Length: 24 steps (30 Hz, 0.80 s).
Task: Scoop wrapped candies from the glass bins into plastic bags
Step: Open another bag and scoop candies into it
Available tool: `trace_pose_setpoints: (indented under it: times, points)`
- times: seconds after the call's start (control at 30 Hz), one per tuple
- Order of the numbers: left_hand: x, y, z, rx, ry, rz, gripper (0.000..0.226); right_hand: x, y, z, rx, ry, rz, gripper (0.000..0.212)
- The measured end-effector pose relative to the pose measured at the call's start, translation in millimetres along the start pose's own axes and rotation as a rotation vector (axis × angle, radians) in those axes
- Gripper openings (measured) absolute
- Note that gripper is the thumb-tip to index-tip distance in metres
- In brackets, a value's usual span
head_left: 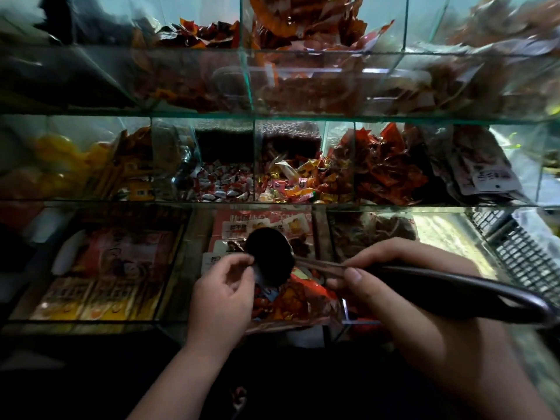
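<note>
- Our right hand (403, 286) grips the dark scoop (271, 256) by its long handle; the bowl hangs over the bottom bin.
- Our left hand (221, 295) pinches something pale at the bowl's rim, maybe a bag; we cannot tell.
- The candies (224, 183) sit in the middle-row bins: light, slippery, loose.
- Glass edges (272, 204) crowd in close above, so room is tight.

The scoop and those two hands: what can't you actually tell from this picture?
- Scoop bowl, head view: dark inside, so any load is unreadable.
- Left hand: fingers pinch at the scoop's rim; whether a clear bag is there is unclear.
- Right hand: holds the handle, whose end nears the right edge.
- Top bins: blurred and behind glare.
- Package labels: too blurred to read.
</note>
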<state>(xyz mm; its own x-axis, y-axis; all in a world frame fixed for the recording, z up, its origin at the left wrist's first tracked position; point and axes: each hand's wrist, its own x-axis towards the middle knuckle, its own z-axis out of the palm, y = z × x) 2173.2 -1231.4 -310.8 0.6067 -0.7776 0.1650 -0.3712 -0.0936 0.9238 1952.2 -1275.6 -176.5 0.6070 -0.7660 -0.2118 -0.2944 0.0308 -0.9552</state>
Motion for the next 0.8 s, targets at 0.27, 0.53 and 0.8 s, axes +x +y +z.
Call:
trace_pose_setpoints:
  times: [0.27, 0.53, 0.8]
  points:
    - [-14, -1, -9, 0.347, -0.03, 0.061, 0.008, 0, 6, -3, -0.494, 0.206, -0.466, 0.012]
    - [-26, -6, 0, 0.239, -0.175, 0.071, 0.031, 60, 91, 24, -0.802, -0.014, -0.245, 0.033]
    - [-21, -26, -3, 0.175, -0.098, 0.105, 0.04, 92, 126, 52, -0.295, 0.398, -0.189, 0.008]
